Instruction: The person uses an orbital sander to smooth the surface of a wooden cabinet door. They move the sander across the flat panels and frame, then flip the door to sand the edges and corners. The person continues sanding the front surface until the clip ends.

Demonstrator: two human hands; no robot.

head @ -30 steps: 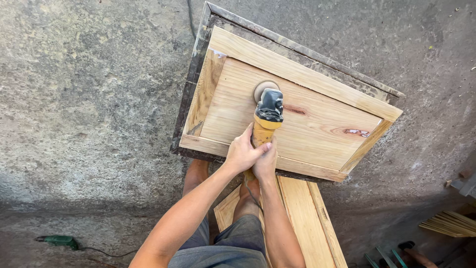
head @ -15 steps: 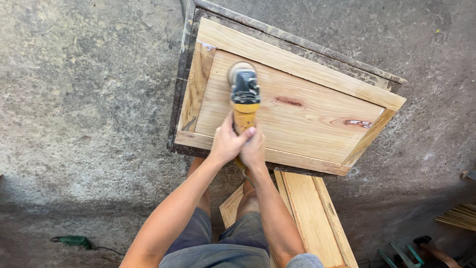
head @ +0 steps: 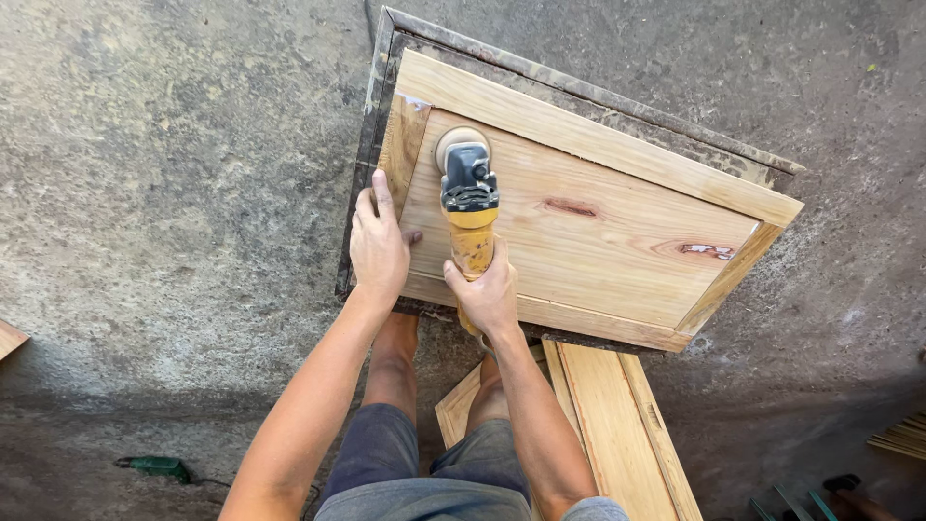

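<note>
A framed wooden panel (head: 598, 232) of pale pine lies flat on a dark metal-edged stand (head: 374, 96). A yellow and black power sander (head: 469, 207) rests with its round pad near the panel's upper left corner. My right hand (head: 487, 289) grips the sander's yellow handle. My left hand (head: 378, 241) lies flat on the panel's left frame rail, fingers spread, holding nothing.
More wooden panels (head: 617, 425) lean below the stand, next to my legs. A green tool (head: 154, 467) lies on the concrete floor at lower left. A wood scrap (head: 10, 338) shows at the left edge, slats at the lower right corner.
The sander has slid left across the panel toward its upper left corner. My left hand has come off the handle and now presses on the left rail.
</note>
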